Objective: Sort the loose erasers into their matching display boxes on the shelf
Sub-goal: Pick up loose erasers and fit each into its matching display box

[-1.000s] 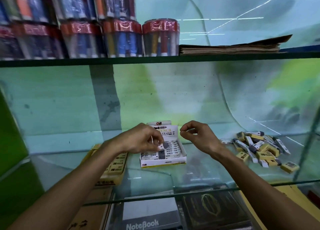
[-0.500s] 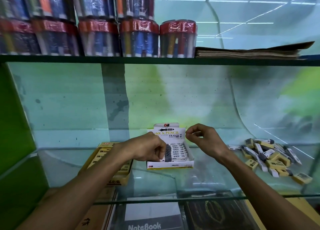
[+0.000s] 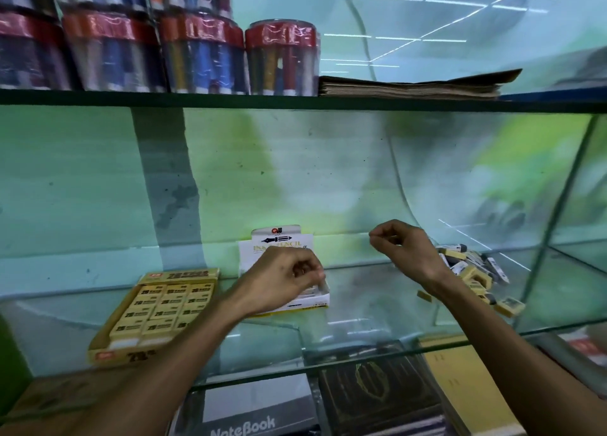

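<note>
On the glass shelf [image 3: 377,307] the white display box [image 3: 279,248] stands at the middle, its lid flap upright against the back wall. The left hand [image 3: 282,278] is over the open tray of this box, fingers curled downward at its right edge; whether they pinch an eraser there I cannot tell, since the hand hides the contents. The right hand [image 3: 404,248] hovers above the shelf just right of the box, fingers curled in, thumb and forefinger close together, holding nothing that can be seen. Behind its wrist lies the heap of loose erasers [image 3: 473,271], yellow and white mixed. At the left sits the yellow display box [image 3: 154,310], its rows filled with yellow erasers
</note>
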`<move>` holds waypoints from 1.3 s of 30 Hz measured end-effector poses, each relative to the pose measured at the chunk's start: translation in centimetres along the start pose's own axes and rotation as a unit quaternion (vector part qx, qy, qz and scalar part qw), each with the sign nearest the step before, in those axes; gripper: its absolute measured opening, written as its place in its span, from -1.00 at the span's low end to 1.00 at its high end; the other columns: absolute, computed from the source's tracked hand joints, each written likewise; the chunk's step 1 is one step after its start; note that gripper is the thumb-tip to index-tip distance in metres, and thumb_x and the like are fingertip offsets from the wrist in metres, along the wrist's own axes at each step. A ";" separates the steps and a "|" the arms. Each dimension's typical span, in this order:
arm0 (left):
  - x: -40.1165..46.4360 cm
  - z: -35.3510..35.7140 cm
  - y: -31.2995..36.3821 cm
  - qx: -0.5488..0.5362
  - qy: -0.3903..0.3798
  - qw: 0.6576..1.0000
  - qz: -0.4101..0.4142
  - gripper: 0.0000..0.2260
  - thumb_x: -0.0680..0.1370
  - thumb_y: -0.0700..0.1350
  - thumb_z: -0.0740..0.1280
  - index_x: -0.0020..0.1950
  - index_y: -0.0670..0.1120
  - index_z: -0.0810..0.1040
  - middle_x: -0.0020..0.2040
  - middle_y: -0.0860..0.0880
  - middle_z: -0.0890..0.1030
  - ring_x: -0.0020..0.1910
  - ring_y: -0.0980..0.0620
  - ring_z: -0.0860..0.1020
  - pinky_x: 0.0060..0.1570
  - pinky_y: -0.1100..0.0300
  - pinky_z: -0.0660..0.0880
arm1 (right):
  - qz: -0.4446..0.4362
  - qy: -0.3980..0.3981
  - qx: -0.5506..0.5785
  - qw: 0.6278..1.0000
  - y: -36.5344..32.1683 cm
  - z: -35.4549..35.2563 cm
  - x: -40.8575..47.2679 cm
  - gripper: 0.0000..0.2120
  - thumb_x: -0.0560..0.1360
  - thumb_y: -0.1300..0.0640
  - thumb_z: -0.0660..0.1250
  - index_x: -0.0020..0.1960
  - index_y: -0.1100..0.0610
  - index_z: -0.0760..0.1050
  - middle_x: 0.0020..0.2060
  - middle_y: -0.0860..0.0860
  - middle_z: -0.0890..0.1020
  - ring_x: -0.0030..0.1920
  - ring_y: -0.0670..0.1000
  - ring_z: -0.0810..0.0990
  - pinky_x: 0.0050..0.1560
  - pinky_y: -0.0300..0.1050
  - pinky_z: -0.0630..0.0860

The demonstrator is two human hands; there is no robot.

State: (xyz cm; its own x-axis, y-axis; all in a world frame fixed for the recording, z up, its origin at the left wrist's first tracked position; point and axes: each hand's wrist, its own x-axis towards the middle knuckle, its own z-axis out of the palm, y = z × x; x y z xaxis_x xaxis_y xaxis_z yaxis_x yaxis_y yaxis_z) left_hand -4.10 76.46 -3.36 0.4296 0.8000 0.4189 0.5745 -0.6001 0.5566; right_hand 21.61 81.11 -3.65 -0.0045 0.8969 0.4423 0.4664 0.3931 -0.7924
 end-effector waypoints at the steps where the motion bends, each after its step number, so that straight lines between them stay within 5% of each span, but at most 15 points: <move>1: 0.3 0.9 0.3 -0.017 0.002 1.000 0.004 -0.94 0.55 -0.10 0.40 -0.10 -0.03 0.66 -0.21 0.08 0.68 -0.23 0.15 0.61 -0.22 0.27 0.50 | 0.005 0.007 -0.009 1.000 0.4 -0.9 -0.2 -0.93 0.50 0.16 0.42 -0.12 0.00 0.60 -0.20 -0.12 0.65 -0.15 -0.07 0.60 -0.12 -0.17 0.51; 6: 1.8 4.2 1.2 -0.025 -0.007 0.999 0.025 -0.95 0.56 -0.06 0.39 -0.07 0.01 0.64 -0.24 0.23 0.61 -0.36 0.14 0.48 -0.35 0.39 0.40 | 0.022 0.030 -0.074 0.997 2.1 -4.1 -0.9 -0.96 0.50 0.16 0.41 -0.10 0.03 0.60 -0.23 -0.13 0.64 -0.24 -0.14 0.57 -0.26 -0.36 0.45; 10: 2.8 5.1 1.7 -0.006 -0.008 0.999 0.039 -0.95 0.56 -0.05 0.38 -0.06 0.03 0.64 -0.14 0.13 0.65 -0.22 0.09 0.55 -0.28 0.40 0.38 | 0.018 -0.017 -0.238 0.971 3.1 -5.0 -0.2 -0.89 0.52 0.13 0.38 0.04 0.02 0.58 -0.14 -0.15 0.61 -0.13 -0.11 0.55 -0.27 -0.52 0.34; 15: 3.7 6.1 2.5 -0.013 -0.009 0.999 0.039 -0.94 0.56 -0.05 0.38 -0.05 0.02 0.64 -0.13 0.13 0.65 -0.21 0.10 0.55 -0.18 0.26 0.47 | -0.003 -0.108 -0.394 0.913 4.2 -4.4 1.5 -0.69 0.51 0.07 0.35 0.25 0.01 0.52 0.12 0.05 0.62 0.15 0.09 0.50 0.12 -0.09 0.48; 20: 4.4 6.8 2.6 -0.008 -0.009 0.999 0.034 -0.95 0.56 -0.05 0.38 -0.05 0.02 0.63 -0.17 0.15 0.63 -0.23 0.11 0.54 -0.18 0.25 0.48 | -0.068 -0.123 -0.482 0.865 4.7 -3.2 2.4 -0.74 0.55 0.07 0.31 0.23 0.01 0.53 0.11 -0.01 0.65 0.20 0.12 0.46 0.12 -0.06 0.40; 23: 4.7 6.8 2.4 -0.016 0.005 1.000 0.020 -0.96 0.56 -0.06 0.38 -0.04 0.01 0.63 -0.16 0.15 0.62 -0.23 0.09 0.55 -0.19 0.26 0.47 | -0.081 -0.126 -0.393 0.907 4.6 -3.4 2.1 -0.79 0.54 0.06 0.34 0.17 0.01 0.53 0.03 -0.06 0.66 0.09 0.07 0.54 0.04 -0.06 0.47; 27: 5.1 6.3 2.2 -0.056 0.026 0.998 -0.006 -0.96 0.56 -0.09 0.38 -0.03 0.03 0.62 -0.14 0.13 0.62 -0.23 0.03 0.55 -0.27 0.36 0.42 | 0.002 -0.081 -0.072 0.994 2.8 -3.8 1.1 -0.81 0.53 0.14 0.39 0.13 0.07 0.52 -0.10 -0.01 0.65 -0.18 -0.06 0.64 -0.15 -0.06 0.59; 33: 5.7 6.0 2.3 -0.091 0.058 0.994 -0.017 -0.86 0.55 -0.11 0.39 0.08 0.07 0.56 -0.06 0.10 0.58 -0.25 0.06 0.53 -0.28 0.34 0.43 | 0.092 -0.095 0.158 0.978 1.1 -4.2 -0.4 -0.75 0.52 0.24 0.40 0.17 0.19 0.49 -0.07 0.11 0.63 -0.16 0.08 0.68 -0.04 0.13 0.63; 39: 5.7 5.6 2.2 -0.042 0.061 0.996 0.052 -0.75 0.55 -0.12 0.39 0.21 0.10 0.55 0.08 0.10 0.54 -0.15 0.14 0.56 -0.10 0.27 0.52 | 0.056 -0.172 0.120 0.976 -0.6 -3.7 -1.3 -0.73 0.48 0.22 0.45 0.16 0.18 0.52 -0.08 0.14 0.70 -0.14 0.06 0.67 -0.13 -0.10 0.58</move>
State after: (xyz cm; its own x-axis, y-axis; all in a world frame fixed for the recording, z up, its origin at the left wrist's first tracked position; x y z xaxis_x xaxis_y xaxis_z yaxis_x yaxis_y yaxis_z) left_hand 3.44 79.71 -3.78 0.3930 0.7300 0.5591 0.4679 -0.6822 0.5618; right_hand 24.61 78.97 -2.21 -0.2814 0.9355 0.2137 0.2597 0.2886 -0.9216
